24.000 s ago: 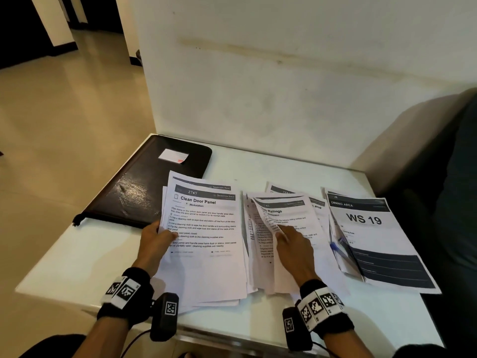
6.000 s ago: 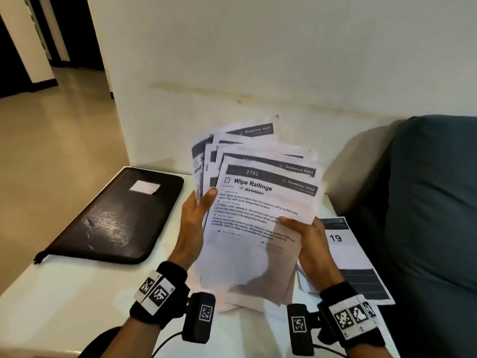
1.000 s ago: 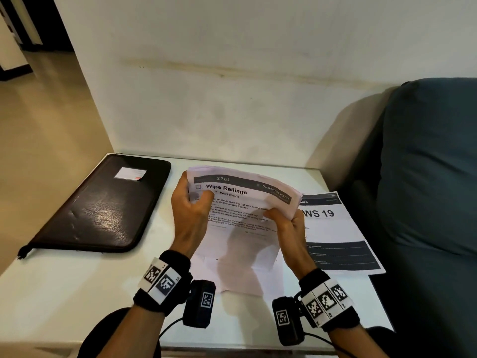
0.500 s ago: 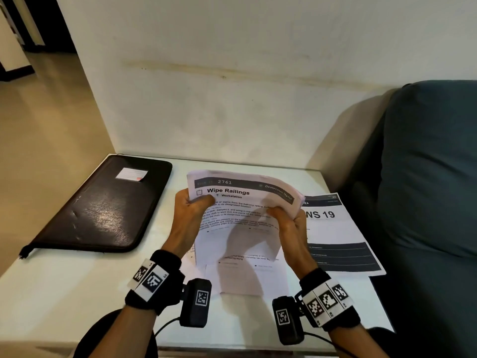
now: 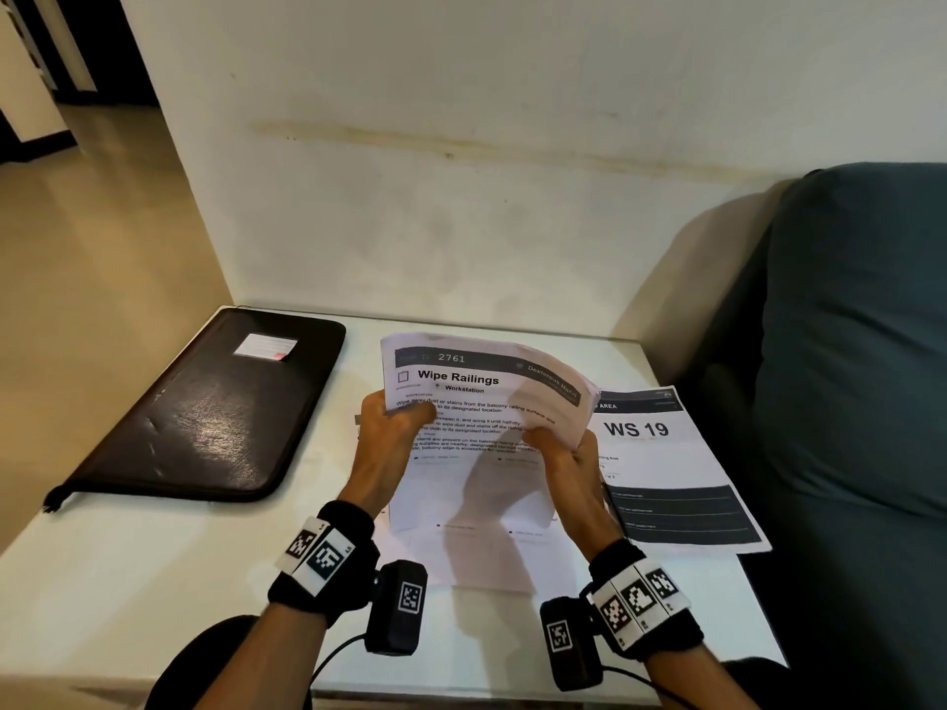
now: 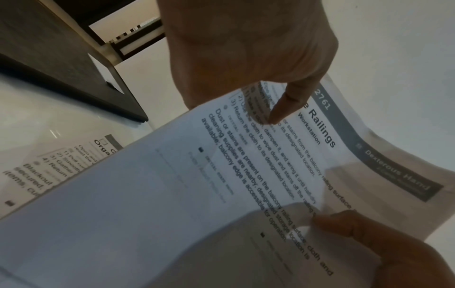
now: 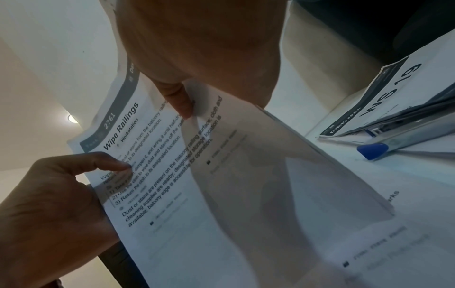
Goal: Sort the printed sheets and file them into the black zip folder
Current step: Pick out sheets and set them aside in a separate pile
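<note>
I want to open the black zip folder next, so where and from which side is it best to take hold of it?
Probably at the zip pull, the small tab that sticks out at the near left corner of the black zip folder. The folder lies flat and shut on the white table, so its faces give little to pinch. Come from the near left with the left hand, which is closer.

Both hands [image 7: 56, 204] pinch sheet stack [image 7: 197, 214]; pen [image 7: 393, 140] nr, prob.
</note>
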